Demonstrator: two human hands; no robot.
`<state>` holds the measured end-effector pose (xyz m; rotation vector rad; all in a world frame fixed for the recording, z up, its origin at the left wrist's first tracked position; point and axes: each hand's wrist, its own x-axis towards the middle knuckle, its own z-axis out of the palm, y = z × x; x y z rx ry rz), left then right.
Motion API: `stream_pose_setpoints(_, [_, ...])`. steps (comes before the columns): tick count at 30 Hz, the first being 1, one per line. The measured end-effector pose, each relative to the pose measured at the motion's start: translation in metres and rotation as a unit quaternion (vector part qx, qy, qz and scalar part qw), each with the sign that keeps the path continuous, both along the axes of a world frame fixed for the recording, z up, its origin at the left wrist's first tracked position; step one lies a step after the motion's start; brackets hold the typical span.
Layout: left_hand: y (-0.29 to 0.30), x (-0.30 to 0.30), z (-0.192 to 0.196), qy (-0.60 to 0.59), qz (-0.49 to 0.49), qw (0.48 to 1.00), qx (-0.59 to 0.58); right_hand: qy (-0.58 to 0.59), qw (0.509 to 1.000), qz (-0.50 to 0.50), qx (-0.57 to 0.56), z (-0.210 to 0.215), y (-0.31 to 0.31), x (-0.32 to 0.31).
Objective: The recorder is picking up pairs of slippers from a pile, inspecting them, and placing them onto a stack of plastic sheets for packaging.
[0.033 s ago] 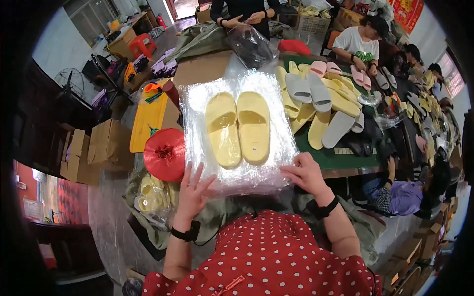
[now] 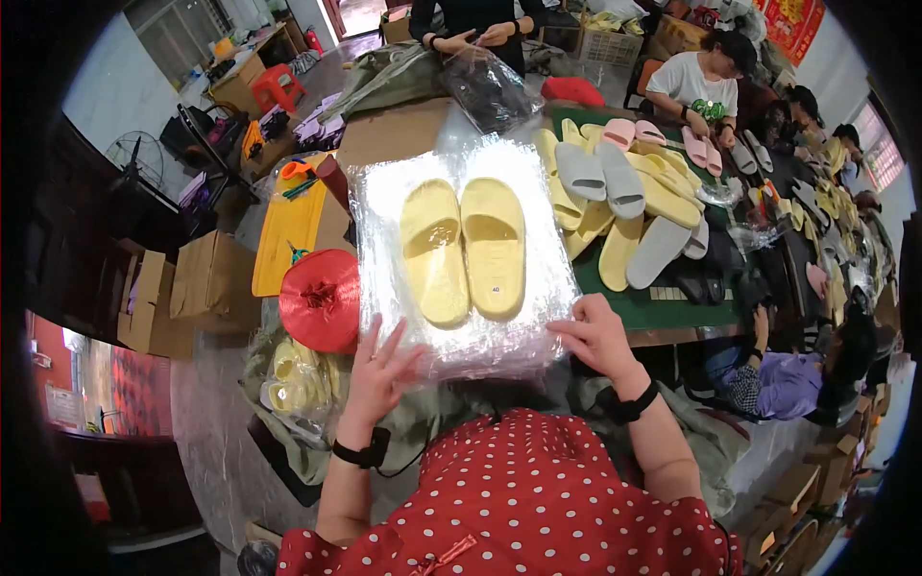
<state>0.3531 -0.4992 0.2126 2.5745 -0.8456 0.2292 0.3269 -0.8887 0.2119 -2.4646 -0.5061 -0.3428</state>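
Note:
A pair of pale yellow slide slippers lies side by side, toes away from me, on a stack of shiny clear plastic bags. Glints across the slippers look like film over them, so they seem to be inside the top bag. My left hand rests at the near left corner of the stack, fingers spread. At the near right corner, the thumb and fingers of my right hand close on the bag's edge. Its fingertips are partly hidden.
A red roll of plastic twine sits left, by a yellow board with scissors. Yellow and grey slippers pile up on the green table at right. Bagged slippers lie low left. A person stands opposite; others sit at right.
The fingers of my left hand have shifted very slightly to the right at the bag's edge. The slippers and my right hand are almost unchanged.

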Motion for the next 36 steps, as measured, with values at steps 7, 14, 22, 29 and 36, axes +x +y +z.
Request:
stream_pose_setpoints(7, [-0.017,0.020,-0.010,0.210,0.013,0.919,-0.333,0.004,0.983,-0.112,0.143,-0.011,-0.001,0.025])
stream_pose_setpoints(14, [-0.045,0.060,-0.016,0.355,0.292,0.842,-0.283,0.017,0.961,-0.265,0.082,-0.034,0.017,0.057])
stream_pose_setpoints(22, [-0.048,0.063,-0.051,0.249,0.294,0.866,-0.320,-0.093,0.990,-0.091,0.045,0.007,0.064,0.035])
stream_pose_setpoints(29, [-0.039,0.077,-0.051,0.237,0.265,0.899,-0.256,0.096,0.979,-0.156,0.089,-0.044,0.082,0.064])
stream_pose_setpoints(36, [-0.085,0.094,-0.025,0.353,0.180,0.842,-0.366,0.131,0.969,-0.155,0.141,-0.051,0.071,0.064])
